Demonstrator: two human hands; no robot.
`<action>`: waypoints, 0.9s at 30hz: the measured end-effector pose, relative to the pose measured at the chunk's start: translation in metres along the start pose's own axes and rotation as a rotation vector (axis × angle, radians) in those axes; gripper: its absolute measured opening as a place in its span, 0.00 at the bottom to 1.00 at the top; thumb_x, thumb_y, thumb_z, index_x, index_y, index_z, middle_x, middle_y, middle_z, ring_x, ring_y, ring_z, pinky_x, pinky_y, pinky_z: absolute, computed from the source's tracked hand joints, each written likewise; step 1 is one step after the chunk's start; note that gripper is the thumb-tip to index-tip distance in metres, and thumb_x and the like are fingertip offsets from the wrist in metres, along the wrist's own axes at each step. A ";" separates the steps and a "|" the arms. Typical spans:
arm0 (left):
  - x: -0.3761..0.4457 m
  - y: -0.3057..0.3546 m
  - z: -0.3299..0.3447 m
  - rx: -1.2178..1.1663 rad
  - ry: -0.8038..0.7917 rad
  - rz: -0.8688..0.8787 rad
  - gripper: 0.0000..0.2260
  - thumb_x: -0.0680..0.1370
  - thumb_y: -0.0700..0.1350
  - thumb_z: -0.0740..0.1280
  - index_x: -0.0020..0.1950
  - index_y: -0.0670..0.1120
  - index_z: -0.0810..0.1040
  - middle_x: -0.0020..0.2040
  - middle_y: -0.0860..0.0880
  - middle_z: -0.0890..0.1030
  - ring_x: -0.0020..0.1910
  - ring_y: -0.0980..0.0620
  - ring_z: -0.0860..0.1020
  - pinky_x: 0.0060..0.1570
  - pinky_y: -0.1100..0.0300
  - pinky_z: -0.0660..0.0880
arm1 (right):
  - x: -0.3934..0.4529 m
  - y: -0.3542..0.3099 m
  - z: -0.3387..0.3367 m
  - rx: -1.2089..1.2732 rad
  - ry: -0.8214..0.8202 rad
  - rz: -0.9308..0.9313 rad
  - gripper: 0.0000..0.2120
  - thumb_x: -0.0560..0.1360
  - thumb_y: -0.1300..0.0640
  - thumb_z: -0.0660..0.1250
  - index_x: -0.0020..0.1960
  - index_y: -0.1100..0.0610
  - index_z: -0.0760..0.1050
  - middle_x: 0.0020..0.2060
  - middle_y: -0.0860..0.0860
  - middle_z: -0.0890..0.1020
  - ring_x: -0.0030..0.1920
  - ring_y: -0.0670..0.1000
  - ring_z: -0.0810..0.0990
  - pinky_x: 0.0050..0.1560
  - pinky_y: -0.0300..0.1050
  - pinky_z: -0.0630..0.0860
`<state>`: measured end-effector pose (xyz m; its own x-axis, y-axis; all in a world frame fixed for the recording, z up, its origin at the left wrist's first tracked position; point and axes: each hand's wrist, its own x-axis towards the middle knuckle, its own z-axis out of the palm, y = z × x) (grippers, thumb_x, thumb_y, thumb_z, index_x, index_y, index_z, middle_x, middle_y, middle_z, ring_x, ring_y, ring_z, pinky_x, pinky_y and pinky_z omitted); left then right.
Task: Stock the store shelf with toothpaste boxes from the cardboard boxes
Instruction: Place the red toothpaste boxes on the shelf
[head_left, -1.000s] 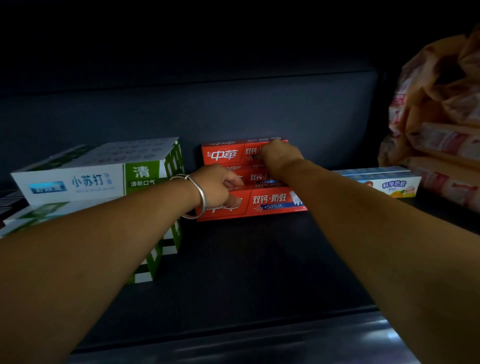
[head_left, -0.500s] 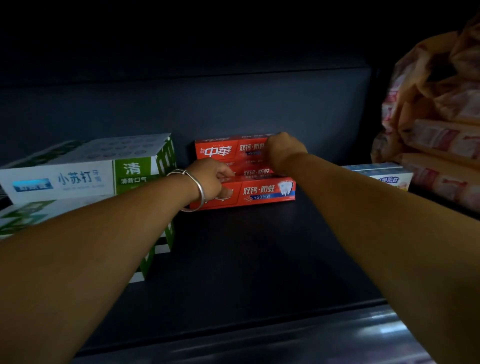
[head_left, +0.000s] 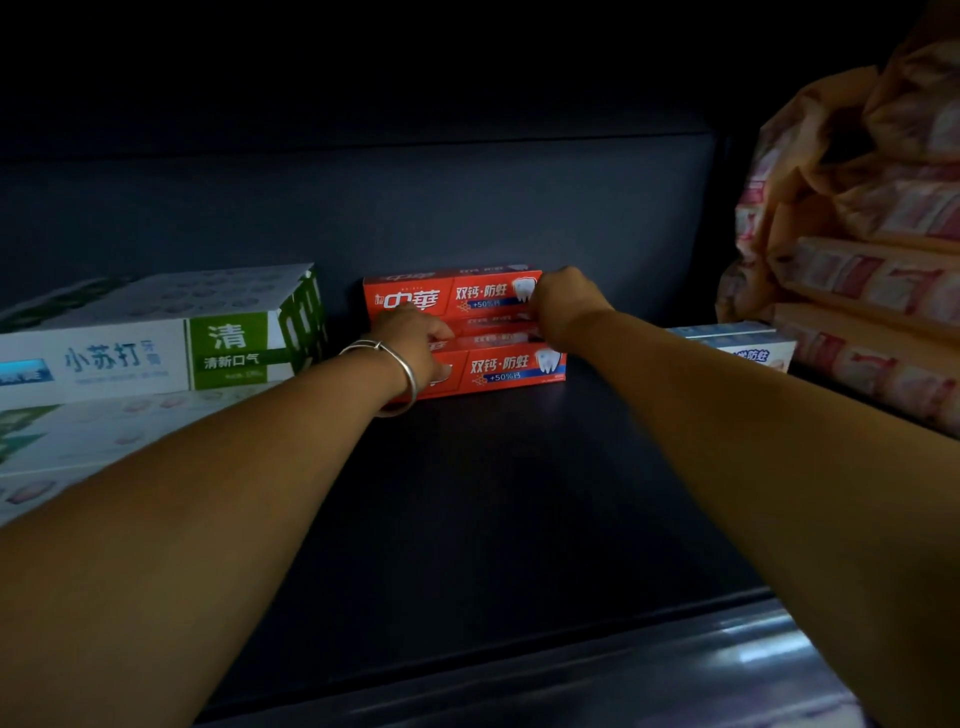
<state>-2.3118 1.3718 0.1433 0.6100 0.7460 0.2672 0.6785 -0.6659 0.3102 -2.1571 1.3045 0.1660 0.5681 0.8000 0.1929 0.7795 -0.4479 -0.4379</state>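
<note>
A stack of red toothpaste boxes (head_left: 498, 366) stands deep on the dark shelf (head_left: 493, 493), against the back wall. My left hand (head_left: 413, 338), a silver bangle on its wrist, lies with curled fingers against the left end of the stack, the thumb on the lowest box. My right hand (head_left: 563, 304) grips the right end of the top red box (head_left: 452, 296). Which box the left fingers hold is hard to tell in the dim light.
White and green toothpaste boxes (head_left: 156, 343) are stacked at the left. A blue and white box (head_left: 748, 348) lies at the right, beside a heap of pink wrapped packs (head_left: 862, 270). The shelf's metal front rail (head_left: 623, 680) runs below.
The red stack has slid farther back on the shelf with both hands on it. The tooth picture on the top box now shows beside my right hand.
</note>
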 end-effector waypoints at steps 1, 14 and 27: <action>0.001 0.000 0.001 0.008 0.011 -0.003 0.24 0.72 0.42 0.72 0.67 0.47 0.74 0.67 0.46 0.69 0.66 0.45 0.69 0.68 0.54 0.66 | 0.001 0.002 0.001 0.007 0.001 -0.007 0.17 0.79 0.55 0.60 0.66 0.61 0.68 0.59 0.56 0.76 0.58 0.55 0.77 0.56 0.47 0.74; 0.009 -0.003 0.010 0.002 0.143 -0.028 0.21 0.69 0.41 0.75 0.62 0.48 0.78 0.65 0.45 0.70 0.65 0.44 0.68 0.67 0.50 0.67 | -0.007 0.018 0.000 -0.413 -0.017 -0.137 0.18 0.77 0.57 0.65 0.66 0.58 0.69 0.61 0.56 0.75 0.60 0.54 0.76 0.58 0.48 0.74; 0.011 -0.003 0.013 0.042 0.161 -0.055 0.22 0.71 0.45 0.74 0.64 0.52 0.76 0.66 0.45 0.70 0.68 0.43 0.65 0.69 0.46 0.63 | -0.007 0.018 0.001 -0.494 0.038 -0.105 0.16 0.78 0.55 0.63 0.64 0.58 0.70 0.60 0.56 0.76 0.59 0.54 0.76 0.58 0.49 0.74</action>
<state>-2.3023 1.3817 0.1335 0.5004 0.7708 0.3942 0.7278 -0.6211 0.2907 -2.1475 1.2910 0.1555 0.4823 0.8398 0.2493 0.8594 -0.5087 0.0512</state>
